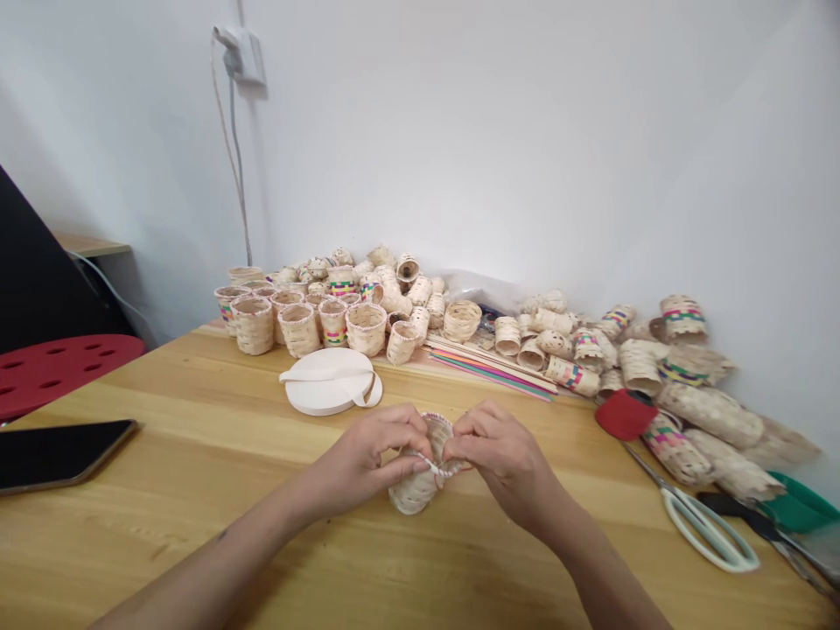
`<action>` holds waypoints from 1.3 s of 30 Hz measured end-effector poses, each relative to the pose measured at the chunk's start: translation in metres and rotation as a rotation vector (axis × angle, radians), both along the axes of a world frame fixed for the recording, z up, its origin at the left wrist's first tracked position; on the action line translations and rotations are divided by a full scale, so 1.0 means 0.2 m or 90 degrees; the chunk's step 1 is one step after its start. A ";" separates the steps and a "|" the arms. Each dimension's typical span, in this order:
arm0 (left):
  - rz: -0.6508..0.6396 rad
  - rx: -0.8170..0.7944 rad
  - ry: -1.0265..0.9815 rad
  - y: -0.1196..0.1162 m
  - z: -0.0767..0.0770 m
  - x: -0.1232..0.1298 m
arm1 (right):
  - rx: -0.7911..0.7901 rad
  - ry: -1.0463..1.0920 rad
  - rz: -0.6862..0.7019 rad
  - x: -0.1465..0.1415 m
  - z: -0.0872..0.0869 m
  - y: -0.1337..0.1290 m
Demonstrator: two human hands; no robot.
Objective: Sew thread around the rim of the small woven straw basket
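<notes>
A small woven basket (413, 492) with a red-and-white wrapped rim is held tilted above the table, its opening facing up between my hands. My left hand (387, 446) pinches the rim on the left side, thumb in front and fingers bent over it. On the right, my right hand (489, 442) has its fingers pressed together at the rim, where a thin reddish strand shows. The fingertips hide part of the rim, and whether the right fingers grip the strand or the rim is too small to tell.
Finished baskets (254, 325) and a white tape roll (328, 382) stand behind my hands. Coloured strips (492, 372) lie right of them. Scissors (709, 529), a red object (626, 415) and a green bowl (801, 503) are at the right, a phone (62, 453) at the left.
</notes>
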State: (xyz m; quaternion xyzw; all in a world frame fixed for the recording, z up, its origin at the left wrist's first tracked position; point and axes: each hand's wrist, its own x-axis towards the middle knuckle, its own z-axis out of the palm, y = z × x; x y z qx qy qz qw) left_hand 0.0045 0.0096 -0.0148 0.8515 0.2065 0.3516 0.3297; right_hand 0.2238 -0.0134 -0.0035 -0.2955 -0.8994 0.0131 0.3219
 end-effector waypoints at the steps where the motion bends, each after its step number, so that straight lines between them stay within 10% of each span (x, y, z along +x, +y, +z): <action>1: -0.006 -0.003 0.000 0.00 0.00 0.00 | -0.009 0.000 0.009 0.00 0.00 0.00; 23: 0.008 0.001 -0.018 0.00 0.00 0.02 | -0.172 0.113 -0.089 -0.06 0.00 -0.05; 31: 0.136 -0.001 -0.067 0.04 -0.05 0.03 | 0.108 0.118 -0.077 -0.08 -0.07 0.00; 39: 0.143 -0.013 -0.058 0.04 -0.08 0.06 | 0.178 0.045 -0.095 -0.09 -0.09 0.00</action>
